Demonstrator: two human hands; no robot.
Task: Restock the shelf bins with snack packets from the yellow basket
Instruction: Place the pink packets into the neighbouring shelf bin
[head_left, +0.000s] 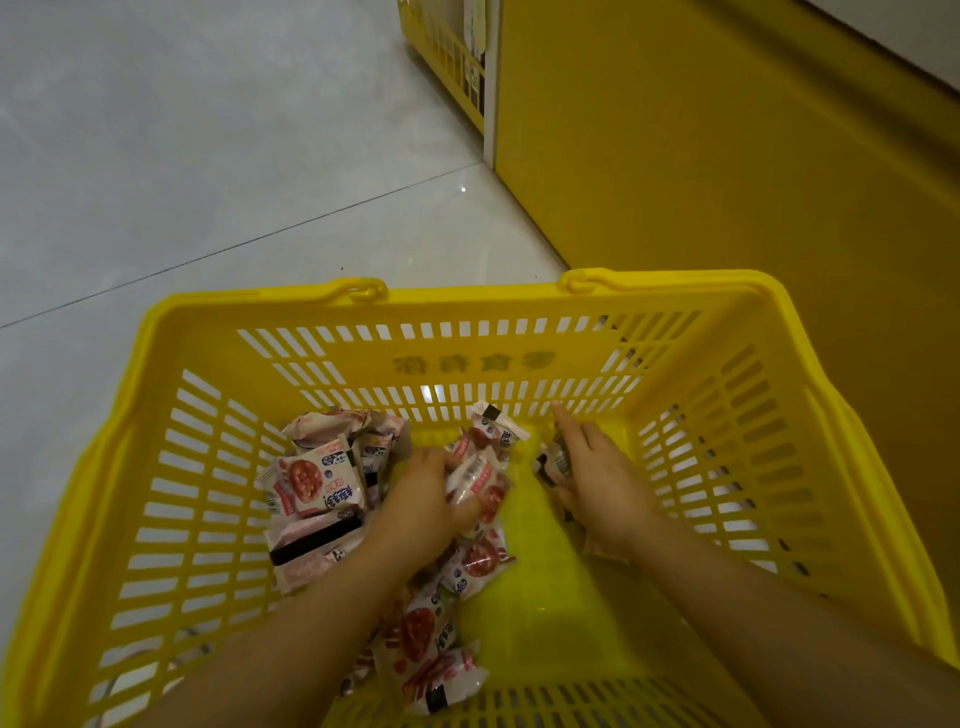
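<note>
Both my arms reach down into the yellow slotted basket (457, 317) on the floor. Several pink-and-white snack packets (311, 480) lie on its bottom, mostly to the left and near side. My left hand (423, 501) grips a bunch of packets (480, 475) near the middle of the basket. My right hand (597, 475) holds a packet (556, 460) with a dark strip by the far right corner, its index finger stretched toward the far wall. The packets under my forearms are partly hidden.
A yellow shelf unit base (727, 156) runs along the right, close to the basket's far right corner. Another yellow slotted basket or bin front (447, 57) shows at the top. Pale tiled floor (182, 156) spreads to the left.
</note>
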